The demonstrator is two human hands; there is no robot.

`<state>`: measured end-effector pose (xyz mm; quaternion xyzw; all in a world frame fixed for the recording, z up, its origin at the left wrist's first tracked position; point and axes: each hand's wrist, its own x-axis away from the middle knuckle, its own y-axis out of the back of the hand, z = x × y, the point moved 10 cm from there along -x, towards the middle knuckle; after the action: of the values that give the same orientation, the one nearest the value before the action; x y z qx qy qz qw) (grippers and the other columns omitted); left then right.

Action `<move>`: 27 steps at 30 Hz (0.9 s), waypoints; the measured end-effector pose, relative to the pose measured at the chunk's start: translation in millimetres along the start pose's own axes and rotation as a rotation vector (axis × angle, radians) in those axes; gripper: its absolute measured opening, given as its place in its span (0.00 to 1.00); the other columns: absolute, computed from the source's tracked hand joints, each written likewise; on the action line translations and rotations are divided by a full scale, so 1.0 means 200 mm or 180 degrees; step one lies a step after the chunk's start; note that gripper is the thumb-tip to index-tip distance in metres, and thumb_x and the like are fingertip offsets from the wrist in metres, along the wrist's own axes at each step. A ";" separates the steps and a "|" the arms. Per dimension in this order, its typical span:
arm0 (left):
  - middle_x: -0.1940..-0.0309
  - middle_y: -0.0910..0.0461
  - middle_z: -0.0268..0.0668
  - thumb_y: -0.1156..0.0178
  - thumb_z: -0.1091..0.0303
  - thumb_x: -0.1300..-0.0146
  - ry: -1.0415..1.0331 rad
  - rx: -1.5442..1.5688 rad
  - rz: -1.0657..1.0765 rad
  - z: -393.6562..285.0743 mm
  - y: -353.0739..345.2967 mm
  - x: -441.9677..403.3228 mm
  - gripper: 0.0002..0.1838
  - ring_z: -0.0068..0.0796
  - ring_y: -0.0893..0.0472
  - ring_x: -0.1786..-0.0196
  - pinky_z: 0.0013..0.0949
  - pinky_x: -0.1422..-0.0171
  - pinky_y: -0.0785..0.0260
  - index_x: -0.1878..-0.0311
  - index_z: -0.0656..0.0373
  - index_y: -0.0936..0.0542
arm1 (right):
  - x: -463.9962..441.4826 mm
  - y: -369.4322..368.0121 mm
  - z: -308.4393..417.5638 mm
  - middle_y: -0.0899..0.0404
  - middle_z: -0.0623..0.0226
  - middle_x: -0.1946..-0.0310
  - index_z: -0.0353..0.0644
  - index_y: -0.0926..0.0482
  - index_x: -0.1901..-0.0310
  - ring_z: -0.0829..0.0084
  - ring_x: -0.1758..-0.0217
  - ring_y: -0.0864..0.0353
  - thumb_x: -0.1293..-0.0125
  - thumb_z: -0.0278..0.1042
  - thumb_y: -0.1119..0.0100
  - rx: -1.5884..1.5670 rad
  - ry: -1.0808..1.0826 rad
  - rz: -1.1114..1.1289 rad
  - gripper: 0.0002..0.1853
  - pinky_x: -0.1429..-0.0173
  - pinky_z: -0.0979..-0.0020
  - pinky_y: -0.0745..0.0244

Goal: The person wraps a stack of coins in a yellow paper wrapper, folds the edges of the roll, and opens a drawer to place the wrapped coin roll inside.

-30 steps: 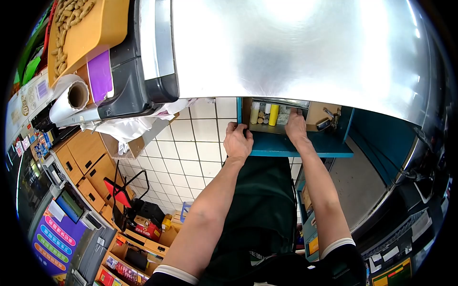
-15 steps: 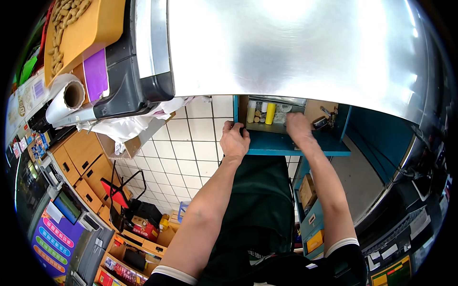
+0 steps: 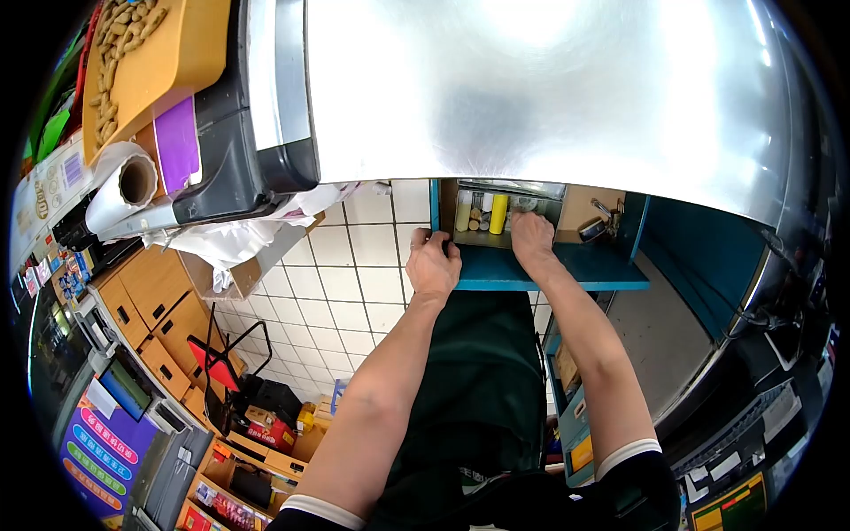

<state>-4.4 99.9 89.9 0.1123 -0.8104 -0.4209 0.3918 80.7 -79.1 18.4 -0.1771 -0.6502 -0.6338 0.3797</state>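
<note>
A teal drawer [image 3: 553,270] stands pulled out under the metal counter. My left hand [image 3: 433,263] has its fingers curled over the drawer's left front corner. Inside sits a tray [image 3: 482,239] with a yellow cylinder [image 3: 498,214], a pale cylinder [image 3: 465,211] and several small round-ended rolls. My right hand [image 3: 533,237] reaches into the tray just right of the yellow cylinder, fingers bent and closed. Its fingertips are mostly hidden, and whatever they grip cannot be made out. Some clear, crumpled-looking material [image 3: 524,202] lies behind them.
Keys and small metal items [image 3: 602,221] lie in the drawer's right part. The shiny metal counter [image 3: 531,106] overhangs the drawer. To the left are a yellow tray of peanuts [image 3: 190,62], a paper roll [image 3: 133,181] and white plastic bags [image 3: 212,243]. Cables [image 3: 753,314] hang at right.
My right hand has shifted left within the tray, closer to the yellow cylinder. My left hand keeps its place at the drawer corner.
</note>
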 end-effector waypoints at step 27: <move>0.58 0.23 0.39 0.38 0.67 0.46 -0.0015 -0.0078 0.0001 0.01 -0.01 0.00 0.08 0.44 0.21 0.58 0.42 0.53 0.27 0.63 0.55 0.17 | 0.05 0.06 -0.05 0.20 0.51 0.60 0.34 0.22 0.62 0.50 0.58 0.18 0.47 0.31 0.37 -0.1205 0.0080 -0.0425 0.12 0.53 0.57 0.23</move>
<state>-5.1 99.8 88.0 0.1064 -0.8062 -0.4309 0.3913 84.6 -89.9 32.8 -0.1940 -0.5249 -0.7706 0.3049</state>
